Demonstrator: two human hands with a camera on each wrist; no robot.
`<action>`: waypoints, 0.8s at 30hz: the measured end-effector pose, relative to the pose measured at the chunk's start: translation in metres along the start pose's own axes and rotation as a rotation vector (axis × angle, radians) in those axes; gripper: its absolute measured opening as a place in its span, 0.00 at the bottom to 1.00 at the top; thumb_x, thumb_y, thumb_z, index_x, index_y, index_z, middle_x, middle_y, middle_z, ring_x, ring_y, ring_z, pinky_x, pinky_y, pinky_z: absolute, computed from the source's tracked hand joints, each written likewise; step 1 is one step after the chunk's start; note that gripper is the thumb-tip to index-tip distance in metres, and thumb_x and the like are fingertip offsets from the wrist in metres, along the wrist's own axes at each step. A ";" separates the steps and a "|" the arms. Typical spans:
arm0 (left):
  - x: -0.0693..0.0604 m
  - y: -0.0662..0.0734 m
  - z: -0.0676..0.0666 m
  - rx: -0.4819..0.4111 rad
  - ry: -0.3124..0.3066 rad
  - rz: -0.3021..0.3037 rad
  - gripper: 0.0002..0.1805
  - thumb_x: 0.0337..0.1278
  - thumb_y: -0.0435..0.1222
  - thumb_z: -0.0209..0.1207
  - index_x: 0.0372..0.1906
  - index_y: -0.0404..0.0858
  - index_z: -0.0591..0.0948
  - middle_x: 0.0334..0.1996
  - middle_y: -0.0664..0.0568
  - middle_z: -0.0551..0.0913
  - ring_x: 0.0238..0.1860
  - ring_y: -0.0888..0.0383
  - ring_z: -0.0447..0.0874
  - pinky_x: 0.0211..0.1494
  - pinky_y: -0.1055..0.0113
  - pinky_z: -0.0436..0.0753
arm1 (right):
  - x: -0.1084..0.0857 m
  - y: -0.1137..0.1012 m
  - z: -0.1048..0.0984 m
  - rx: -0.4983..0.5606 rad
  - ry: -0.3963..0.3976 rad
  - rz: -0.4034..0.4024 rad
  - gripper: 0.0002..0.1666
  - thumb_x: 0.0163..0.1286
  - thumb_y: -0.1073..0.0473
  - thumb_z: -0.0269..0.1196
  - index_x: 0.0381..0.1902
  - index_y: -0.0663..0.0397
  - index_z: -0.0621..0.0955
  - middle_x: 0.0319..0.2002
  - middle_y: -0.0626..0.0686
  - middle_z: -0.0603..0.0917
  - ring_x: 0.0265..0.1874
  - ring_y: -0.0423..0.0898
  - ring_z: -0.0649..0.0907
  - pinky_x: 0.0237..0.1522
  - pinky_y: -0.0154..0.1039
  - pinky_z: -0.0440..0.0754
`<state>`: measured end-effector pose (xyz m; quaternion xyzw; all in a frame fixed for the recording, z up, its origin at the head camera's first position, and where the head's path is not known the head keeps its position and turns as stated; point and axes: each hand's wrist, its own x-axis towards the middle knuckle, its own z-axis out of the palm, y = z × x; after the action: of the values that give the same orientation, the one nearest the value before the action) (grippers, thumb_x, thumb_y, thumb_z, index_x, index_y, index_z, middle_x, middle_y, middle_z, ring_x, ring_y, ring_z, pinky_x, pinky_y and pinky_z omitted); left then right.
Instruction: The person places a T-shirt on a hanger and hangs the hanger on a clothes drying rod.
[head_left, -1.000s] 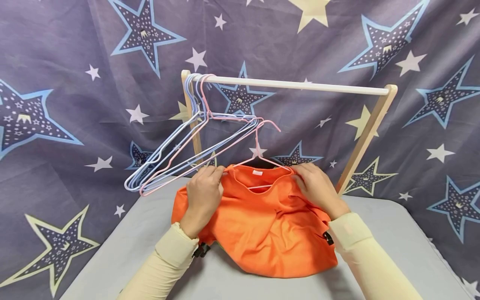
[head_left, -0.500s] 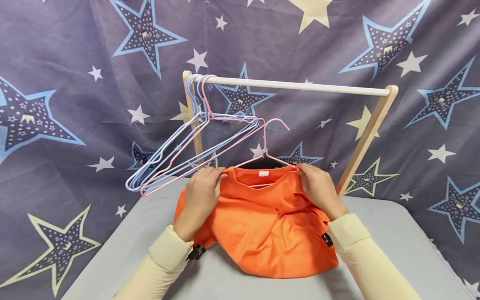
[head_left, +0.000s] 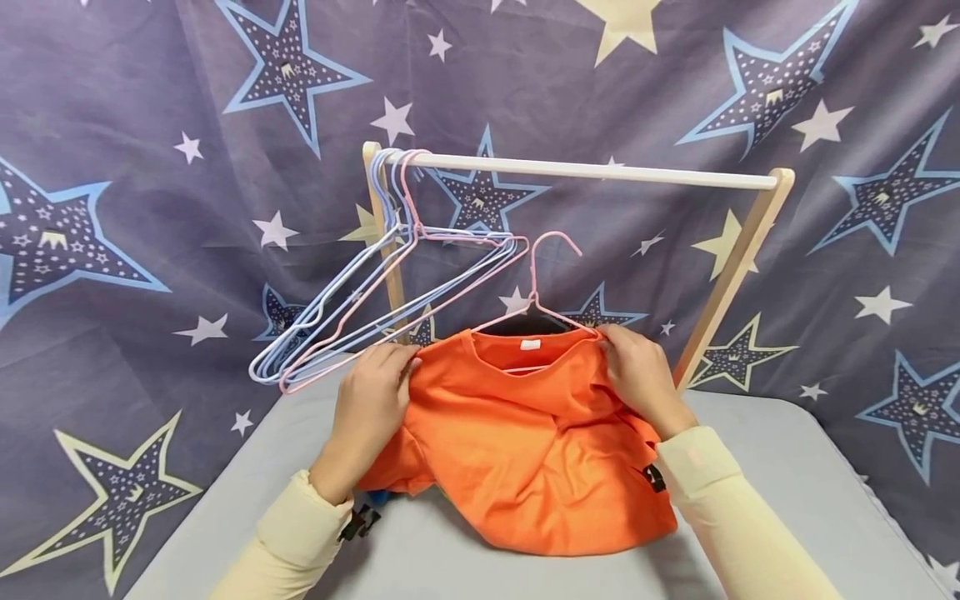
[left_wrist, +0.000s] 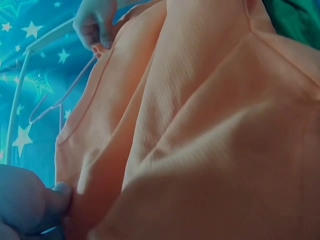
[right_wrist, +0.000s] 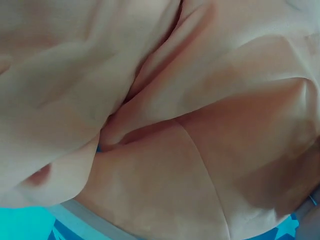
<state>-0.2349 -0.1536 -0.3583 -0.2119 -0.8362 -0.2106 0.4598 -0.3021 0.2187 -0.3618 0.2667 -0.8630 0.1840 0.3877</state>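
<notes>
An orange shirt (head_left: 517, 450) hangs between the two hands, with a pink hanger (head_left: 534, 297) inside its neckline and the hook standing up above the collar. The left hand (head_left: 372, 400) pinches the shirt's shoulder on the left, away from the collar. At the collar's right side, the right hand (head_left: 641, 375) grips the cloth beside the hanger's arm. In the left wrist view the left hand (left_wrist: 30, 202) pinches the shirt's edge (left_wrist: 200, 125), and the right hand (left_wrist: 96, 22) holds it farther off. Cloth (right_wrist: 150, 190) fills most of the right wrist view.
A rack with a white bar (head_left: 600, 171) and wooden posts stands behind the shirt. Several blue, white and pink hangers (head_left: 337, 304) hang at its left end, close to the left hand. Below is a grey surface (head_left: 780, 483); a star-patterned cloth (head_left: 600, 92) hangs behind.
The left hand has moved left and down from the collar, along the shoulder, spreading the cloth. The hanger in the shirt has shifted right and stands higher. The right hand has moved slightly right.
</notes>
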 end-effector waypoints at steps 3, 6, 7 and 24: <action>-0.002 -0.003 -0.002 -0.014 0.008 0.012 0.08 0.59 0.25 0.68 0.44 0.31 0.87 0.36 0.43 0.86 0.42 0.43 0.84 0.48 0.49 0.83 | -0.001 0.000 -0.001 -0.002 0.008 0.017 0.10 0.70 0.69 0.62 0.47 0.60 0.83 0.40 0.59 0.88 0.37 0.61 0.87 0.42 0.60 0.84; -0.004 -0.005 -0.003 -0.030 0.025 0.029 0.09 0.58 0.23 0.68 0.44 0.30 0.87 0.36 0.42 0.86 0.41 0.42 0.84 0.47 0.48 0.83 | 0.000 0.000 -0.003 -0.006 0.020 0.033 0.09 0.70 0.68 0.63 0.47 0.60 0.83 0.40 0.59 0.88 0.36 0.62 0.87 0.41 0.60 0.84; -0.005 -0.006 -0.004 -0.035 0.033 0.035 0.09 0.58 0.23 0.68 0.44 0.29 0.87 0.36 0.42 0.85 0.40 0.42 0.84 0.47 0.48 0.83 | 0.000 -0.001 -0.003 -0.006 0.022 0.037 0.09 0.70 0.68 0.63 0.47 0.59 0.83 0.39 0.59 0.88 0.36 0.61 0.87 0.40 0.60 0.84; -0.008 -0.008 -0.016 -0.039 0.035 0.005 0.08 0.55 0.22 0.69 0.40 0.30 0.87 0.34 0.42 0.87 0.35 0.42 0.86 0.42 0.49 0.84 | 0.004 -0.004 -0.011 -0.003 -0.003 0.093 0.06 0.74 0.66 0.61 0.45 0.60 0.81 0.38 0.61 0.87 0.38 0.63 0.85 0.43 0.61 0.82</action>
<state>-0.2245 -0.1703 -0.3581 -0.2193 -0.8233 -0.2294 0.4705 -0.2954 0.2199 -0.3514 0.2259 -0.8752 0.2001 0.3780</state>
